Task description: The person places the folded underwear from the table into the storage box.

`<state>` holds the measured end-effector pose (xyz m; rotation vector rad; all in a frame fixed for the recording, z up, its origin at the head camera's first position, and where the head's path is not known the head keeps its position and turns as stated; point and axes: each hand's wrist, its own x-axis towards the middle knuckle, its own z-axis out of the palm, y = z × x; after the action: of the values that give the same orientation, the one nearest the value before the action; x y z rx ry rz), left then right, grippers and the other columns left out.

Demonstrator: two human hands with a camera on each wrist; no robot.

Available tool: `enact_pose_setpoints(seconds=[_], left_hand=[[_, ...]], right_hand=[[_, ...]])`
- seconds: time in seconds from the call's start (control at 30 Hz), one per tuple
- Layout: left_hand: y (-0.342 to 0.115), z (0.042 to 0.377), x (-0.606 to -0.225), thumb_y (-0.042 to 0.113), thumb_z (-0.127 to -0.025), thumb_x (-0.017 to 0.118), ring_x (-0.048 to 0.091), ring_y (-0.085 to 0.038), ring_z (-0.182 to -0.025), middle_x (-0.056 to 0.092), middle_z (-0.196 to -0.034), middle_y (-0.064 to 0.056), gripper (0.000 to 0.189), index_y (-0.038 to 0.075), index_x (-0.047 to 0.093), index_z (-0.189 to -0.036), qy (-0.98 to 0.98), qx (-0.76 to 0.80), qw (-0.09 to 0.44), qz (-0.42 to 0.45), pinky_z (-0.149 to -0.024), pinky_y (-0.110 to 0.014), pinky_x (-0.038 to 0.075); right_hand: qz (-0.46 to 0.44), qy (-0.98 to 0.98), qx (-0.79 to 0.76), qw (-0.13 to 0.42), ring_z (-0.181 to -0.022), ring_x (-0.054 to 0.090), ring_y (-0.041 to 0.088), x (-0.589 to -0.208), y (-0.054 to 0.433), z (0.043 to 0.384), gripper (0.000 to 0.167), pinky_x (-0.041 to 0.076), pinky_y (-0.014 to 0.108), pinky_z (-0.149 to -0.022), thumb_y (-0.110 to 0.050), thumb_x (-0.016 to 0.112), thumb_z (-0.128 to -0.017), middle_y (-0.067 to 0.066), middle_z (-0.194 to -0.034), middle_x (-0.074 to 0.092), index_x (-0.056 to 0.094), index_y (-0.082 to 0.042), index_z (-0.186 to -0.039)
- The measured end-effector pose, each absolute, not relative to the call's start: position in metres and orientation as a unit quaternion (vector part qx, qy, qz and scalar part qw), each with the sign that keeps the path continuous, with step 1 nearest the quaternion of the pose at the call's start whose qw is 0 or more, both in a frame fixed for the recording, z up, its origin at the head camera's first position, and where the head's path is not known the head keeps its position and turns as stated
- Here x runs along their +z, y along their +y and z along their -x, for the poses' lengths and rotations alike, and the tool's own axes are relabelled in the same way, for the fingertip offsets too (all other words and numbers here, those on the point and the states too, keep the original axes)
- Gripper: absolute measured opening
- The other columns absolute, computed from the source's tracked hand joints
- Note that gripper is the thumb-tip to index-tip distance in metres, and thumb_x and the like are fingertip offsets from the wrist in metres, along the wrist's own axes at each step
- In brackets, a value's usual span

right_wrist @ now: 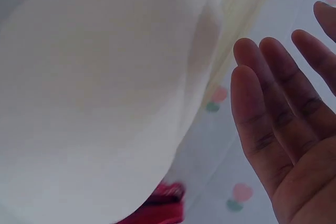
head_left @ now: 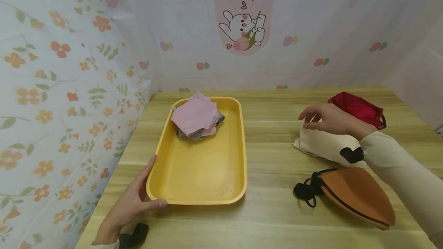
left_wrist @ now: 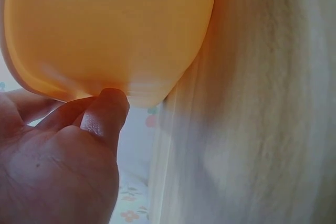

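Tray [head_left: 197,176] in L hand [head_left: 129,203]; cream cloth [head_left: 327,144] nr R hand [head_left: 333,120].

Soft light brightens the head view (wrist views dimmer, the tabletop [left_wrist: 262,98] blurred).

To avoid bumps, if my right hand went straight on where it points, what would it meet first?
Probably the yellow tray, near its far right corner, though depth is unclear: your right hand might clear it.

Open lane on the yellowish wood-grain table [head_left: 271,145] between yellow rectangular plastic tray [head_left: 202,172] and cream folded cloth [head_left: 323,144]; orange black-edged item with black cords [head_left: 360,193] obstructs near-right side.
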<state>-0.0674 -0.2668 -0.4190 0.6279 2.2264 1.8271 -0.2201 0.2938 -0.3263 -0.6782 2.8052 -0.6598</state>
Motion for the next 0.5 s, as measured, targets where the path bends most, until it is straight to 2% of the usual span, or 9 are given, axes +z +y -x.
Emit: enact_pose_setpoints(seconds=[0.13, 0.33, 0.5], left_hand=[[-0.266, 0.067, -0.42, -0.006, -0.085, 0.073, 0.033, 0.012, -0.141, -0.013, -0.166, -0.029, 0.111, 0.014, -0.004, -0.163, 0.751, 0.616, 0.103, -0.213, -0.107, -0.008, 0.039], [-0.266, 0.066, -0.418, -0.006, -0.086, 0.071, 0.031, 0.013, -0.142, -0.013, -0.166, -0.029, 0.11, 0.014, -0.005, -0.163, 0.749, 0.618, 0.104, -0.215, -0.107, -0.008, 0.038], [-0.267, 0.066, -0.418, -0.005, -0.086, 0.072, 0.036, 0.009, -0.141, -0.011, -0.166, -0.028, 0.11, 0.015, -0.004, -0.163, 0.749, 0.619, 0.104, -0.211, -0.107, -0.009, 0.04]], right_hand=[[0.201, 0.95, -0.22, 0.09, -0.092, 0.072, 0.022, -0.33, 0.315, 0.214, 0.029, 0.056, 0.024, -0.065, -0.015, 0.071, -0.093, 0.004, -0.101, 0.075, 0.068, -0.006, -0.121], [0.183, 0.957, -0.212, 0.076, -0.081, 0.069, 0.01, -0.339, 0.34, 0.203, 0.029, 0.054, 0.023, -0.062, -0.015, 0.07, -0.094, 0.004, -0.101, 0.075, 0.068, -0.005, -0.121], [0.171, 0.965, -0.195, 0.041, -0.077, 0.064, -0.001, -0.35, 0.359, 0.194, 0.025, 0.052, 0.022, -0.062, -0.016, 0.071, -0.093, 0.002, -0.098, 0.074, 0.071, -0.007, -0.115]])
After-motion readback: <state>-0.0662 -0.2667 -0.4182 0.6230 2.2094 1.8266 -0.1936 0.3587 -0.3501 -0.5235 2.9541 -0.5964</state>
